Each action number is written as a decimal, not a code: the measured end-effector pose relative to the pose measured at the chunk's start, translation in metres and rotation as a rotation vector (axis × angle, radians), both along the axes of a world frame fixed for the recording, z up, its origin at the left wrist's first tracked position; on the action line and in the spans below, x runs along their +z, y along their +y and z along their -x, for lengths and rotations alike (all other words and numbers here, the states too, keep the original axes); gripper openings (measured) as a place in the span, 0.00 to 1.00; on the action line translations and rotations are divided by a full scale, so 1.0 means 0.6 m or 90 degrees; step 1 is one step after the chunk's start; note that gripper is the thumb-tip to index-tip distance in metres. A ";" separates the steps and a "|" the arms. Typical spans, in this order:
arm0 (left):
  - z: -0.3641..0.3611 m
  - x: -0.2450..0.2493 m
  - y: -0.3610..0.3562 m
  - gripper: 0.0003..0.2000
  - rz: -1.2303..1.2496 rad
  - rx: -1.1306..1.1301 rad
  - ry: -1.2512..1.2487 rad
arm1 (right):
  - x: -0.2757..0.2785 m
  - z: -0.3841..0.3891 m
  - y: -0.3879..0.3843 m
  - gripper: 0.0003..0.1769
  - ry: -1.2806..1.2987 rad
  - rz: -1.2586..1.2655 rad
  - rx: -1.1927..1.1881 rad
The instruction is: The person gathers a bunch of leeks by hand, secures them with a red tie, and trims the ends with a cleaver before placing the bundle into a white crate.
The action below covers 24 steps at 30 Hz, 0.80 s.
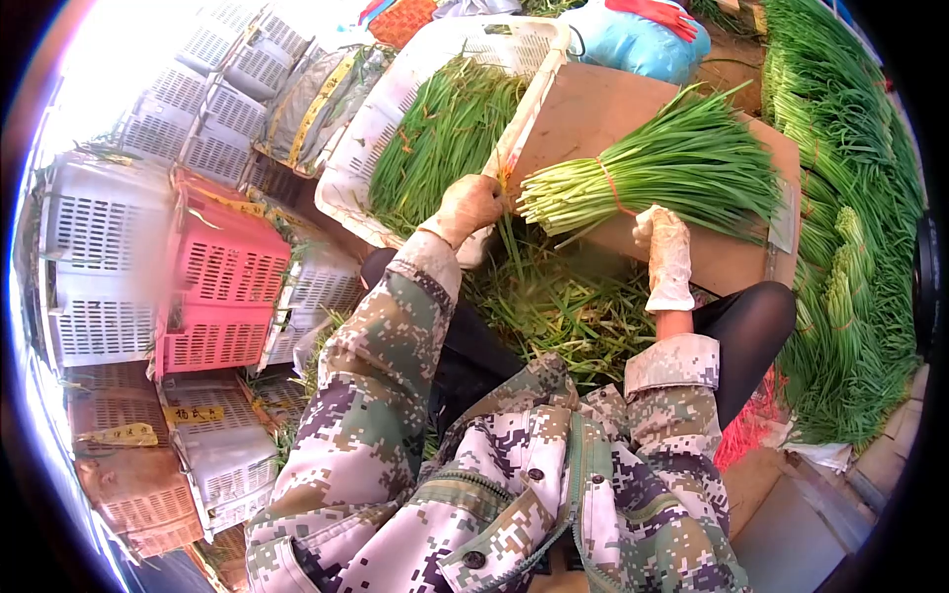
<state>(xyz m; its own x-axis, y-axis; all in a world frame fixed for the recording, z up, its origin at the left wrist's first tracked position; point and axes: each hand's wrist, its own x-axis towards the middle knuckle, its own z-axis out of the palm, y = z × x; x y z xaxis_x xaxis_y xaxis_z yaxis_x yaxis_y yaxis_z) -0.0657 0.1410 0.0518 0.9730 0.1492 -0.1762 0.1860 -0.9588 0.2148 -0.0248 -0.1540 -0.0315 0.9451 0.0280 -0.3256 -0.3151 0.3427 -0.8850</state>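
Observation:
A bundle of green garlic chives (682,163) lies across a brown cardboard-topped board (583,99), its pale cut ends facing left. Round its stems runs a red rubber band (609,182), stretched down toward my right hand (664,255). That hand wears a pale, stained glove, and its fingers are closed at the lower end of the band. My left hand (465,210) is a fist beside the bundle's cut ends, at the near corner of a white crate (346,188). Orange-yellow strands (506,180) show by its knuckles; what it grips is hidden.
Loose chives (445,128) fill the white crate. Trimmed leaves (563,306) cover the ground between my knees. Banded bundles (840,227) are piled along the right. White crates (104,257) and a pink crate (222,277) stack at left. Red gloves (657,14) rest on a blue bag (633,44).

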 end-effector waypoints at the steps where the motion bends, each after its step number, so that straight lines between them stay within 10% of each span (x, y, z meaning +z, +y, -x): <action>1: -0.006 0.005 -0.006 0.16 -0.045 0.022 0.003 | 0.002 0.001 -0.001 0.11 0.015 -0.007 -0.011; 13: -0.079 -0.014 -0.174 0.18 -0.012 -0.119 -0.035 | 0.022 0.012 -0.002 0.12 -0.016 0.013 0.011; 24: 0.054 -0.035 -0.026 0.11 -0.049 -0.225 -0.049 | 0.006 0.005 -0.002 0.13 -0.068 -0.024 -0.005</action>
<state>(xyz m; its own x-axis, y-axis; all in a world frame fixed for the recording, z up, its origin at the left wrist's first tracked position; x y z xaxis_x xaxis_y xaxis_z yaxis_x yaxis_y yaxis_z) -0.0982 0.1252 0.0310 0.9769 -0.1880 -0.1016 -0.1730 -0.9749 0.1404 -0.0280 -0.1551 -0.0276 0.9746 0.0314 -0.2219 -0.2171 0.3790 -0.8996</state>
